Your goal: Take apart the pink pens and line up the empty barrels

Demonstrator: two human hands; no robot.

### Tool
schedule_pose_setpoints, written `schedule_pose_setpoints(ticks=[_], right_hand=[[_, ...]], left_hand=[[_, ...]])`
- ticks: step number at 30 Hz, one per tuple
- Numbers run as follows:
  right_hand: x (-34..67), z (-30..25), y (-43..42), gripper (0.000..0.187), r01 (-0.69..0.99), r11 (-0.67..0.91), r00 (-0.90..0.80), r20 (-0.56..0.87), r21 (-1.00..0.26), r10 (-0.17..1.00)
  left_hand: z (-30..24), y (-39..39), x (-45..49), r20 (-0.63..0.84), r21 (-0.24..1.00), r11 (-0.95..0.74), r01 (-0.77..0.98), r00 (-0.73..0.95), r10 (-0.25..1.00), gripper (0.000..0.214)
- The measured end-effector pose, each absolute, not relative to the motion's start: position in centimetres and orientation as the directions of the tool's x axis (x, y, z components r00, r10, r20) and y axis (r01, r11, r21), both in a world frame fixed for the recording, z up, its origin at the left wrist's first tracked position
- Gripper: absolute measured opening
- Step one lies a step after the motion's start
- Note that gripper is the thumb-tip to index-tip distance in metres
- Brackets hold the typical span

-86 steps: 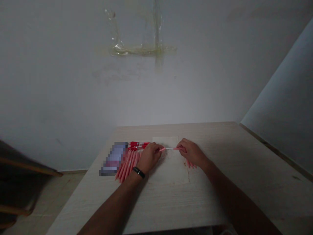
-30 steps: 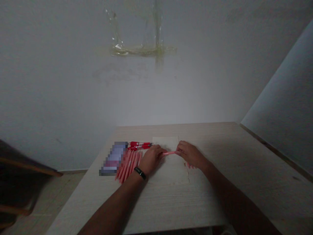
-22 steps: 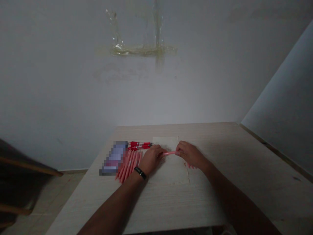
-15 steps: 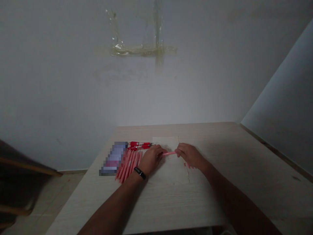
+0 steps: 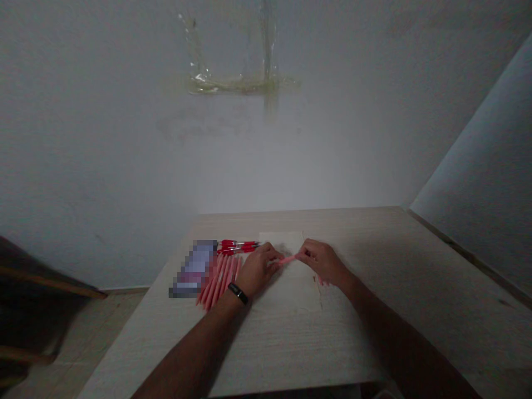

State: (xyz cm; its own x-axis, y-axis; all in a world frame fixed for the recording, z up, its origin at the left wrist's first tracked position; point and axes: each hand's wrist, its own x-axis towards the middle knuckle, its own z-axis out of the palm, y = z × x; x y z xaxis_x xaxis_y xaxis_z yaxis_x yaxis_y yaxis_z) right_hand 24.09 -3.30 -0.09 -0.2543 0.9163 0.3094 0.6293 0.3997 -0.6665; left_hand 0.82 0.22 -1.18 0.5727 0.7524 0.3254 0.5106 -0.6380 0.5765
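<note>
Both my hands meet over a pale sheet of paper on the wooden table. My left hand, with a black band on its wrist, is closed on one end of a pink pen. My right hand pinches the pen's other end. A row of pink pen barrels lies left of my left hand. A few red pens lie just beyond them. More pink pieces show under my right hand.
A blurred-out purple box sits at the table's left edge beside the pink barrels. A grey wall with yellowed tape marks rises behind the table. Dark wooden furniture stands at the far left over a tiled floor.
My hands have drawn closer together. The thin refill that showed between them earlier is now out of sight, and only a short pink stretch of pen remains between my fingers.
</note>
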Motion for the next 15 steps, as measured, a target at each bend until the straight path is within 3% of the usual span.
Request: schedule_pose_setpoints(ticks=[3, 8, 15], right_hand=[[23.9, -0.1, -3.4, 0.032, 0.497, 0.419, -0.25, 0.337, -0.76, 0.908], [24.3, 0.0, -3.3, 0.024, 0.469, 0.495, -0.321, 0.38, -0.732, 0.867], [25.2, 0.0, -3.1, 0.026, 0.495, 0.526, -0.404, 0.353, -0.691, 0.844]], left_hand=[[-1.0, 0.1, 1.0, 0.326, 0.681, -0.576, 0.452, 0.517, 0.792, 0.015], [-0.7, 0.2, 1.3, 0.292, 0.903, -0.384, 0.191, 0.38, 0.878, 0.024], [-1.1, 0.8, 1.2, 0.202, 0.979, -0.19, -0.067, 0.341, 0.918, 0.025]])
